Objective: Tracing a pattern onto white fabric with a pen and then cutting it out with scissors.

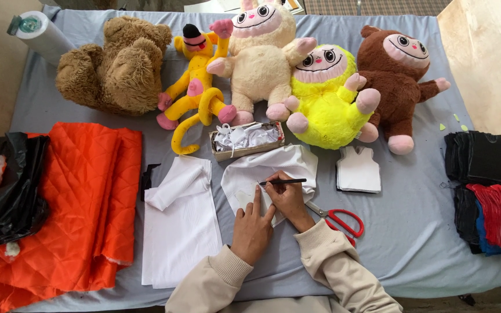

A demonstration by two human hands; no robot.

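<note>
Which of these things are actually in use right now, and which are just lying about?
In use:
right hand holding the pen
left hand pressing flat on the white cloth

Lying about:
scissors
box of scraps
stack of white cut-outs
folded white fabric
orange quilted fabric
plush toys
dark fabric pile

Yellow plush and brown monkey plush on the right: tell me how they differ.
The yellow plush is bright yellow and round; the brown monkey plush is dark brown and slimmer. The yellow one leans left; the brown one sits farther right. Both have pink faces, big eyes and pink feet.
</note>
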